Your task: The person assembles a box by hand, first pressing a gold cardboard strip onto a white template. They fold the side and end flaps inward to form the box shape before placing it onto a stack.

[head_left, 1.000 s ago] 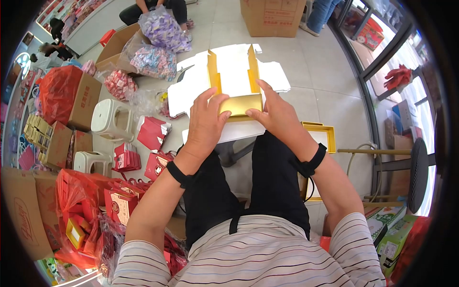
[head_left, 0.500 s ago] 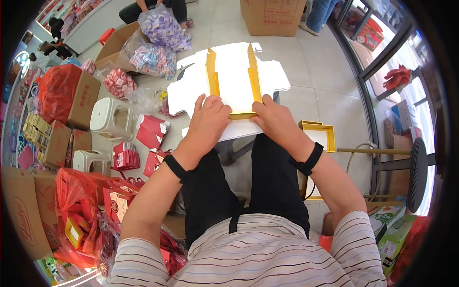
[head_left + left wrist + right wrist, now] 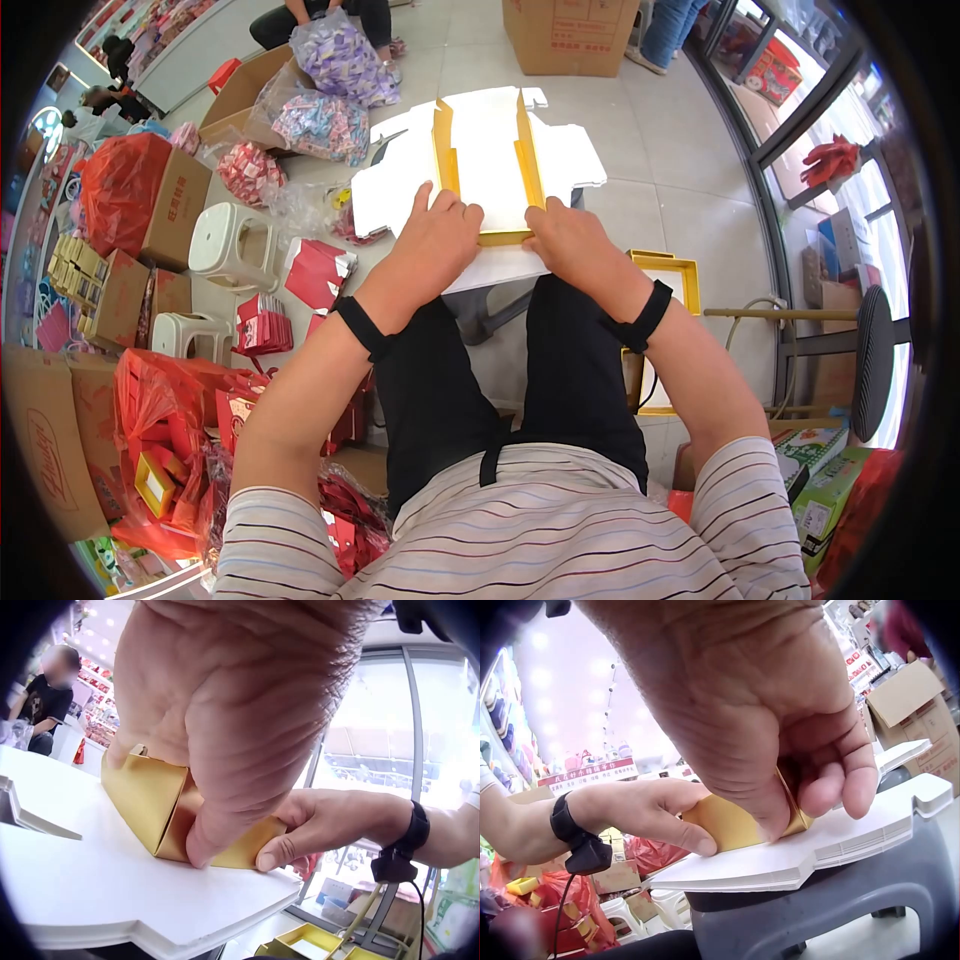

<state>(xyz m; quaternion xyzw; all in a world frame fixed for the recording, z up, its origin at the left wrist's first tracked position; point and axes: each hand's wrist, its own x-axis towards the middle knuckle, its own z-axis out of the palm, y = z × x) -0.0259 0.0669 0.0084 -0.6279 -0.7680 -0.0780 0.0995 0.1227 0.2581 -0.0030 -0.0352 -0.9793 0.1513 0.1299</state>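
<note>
A partly folded cardboard box, gold outside and white inside (image 3: 505,239), lies on a stack of white die-cut sheets (image 3: 578,158). Its two long gold sides stand up, and its near end wall is raised between my hands. My left hand (image 3: 428,245) grips the near left corner, with the thumb low against the gold wall (image 3: 142,796) in the left wrist view. At the near right corner, my right hand (image 3: 578,245) pinches the wall, and the right wrist view shows its thumb and fingers around the gold edge (image 3: 731,825). Palms hide much of both corners.
Beneath the sheets is a grey plastic stool (image 3: 832,904). Finished-looking gold trays (image 3: 665,275) lie on the floor at right. White stools (image 3: 235,248), red gift bags (image 3: 320,272) and cartons (image 3: 175,215) crowd the left. A glass door (image 3: 800,120) borders the right.
The near gold end panel, broadly visible with thumbs on it a second ago, has been folded up and now shows as a narrow strip. Both hands rolled over to its corners.
</note>
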